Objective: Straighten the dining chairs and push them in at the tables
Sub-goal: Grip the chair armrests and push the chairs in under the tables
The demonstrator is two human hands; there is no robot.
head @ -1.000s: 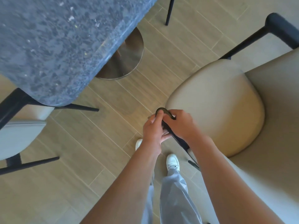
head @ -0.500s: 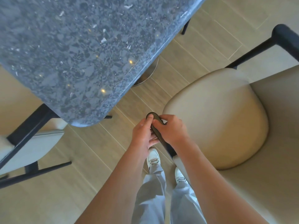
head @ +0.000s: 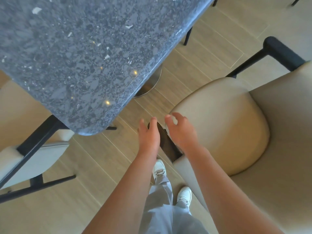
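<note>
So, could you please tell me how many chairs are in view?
3: a beige cushioned chair at right, a beige chair tucked under the dark speckled stone table at left, and chair legs at the top; others may be hidden.

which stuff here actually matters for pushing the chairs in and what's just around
Belongs to the job:
- beige chair with its black armrest
- left hand and right hand, both open over the armrest
- stone table
- second chair, at the table's left

Just around:
- white shoes
- tiled floor

Bright, soft daylight; ceiling-light glints on the tabletop (head: 70, 53); slight blur, wide-angle edge warping.
</note>
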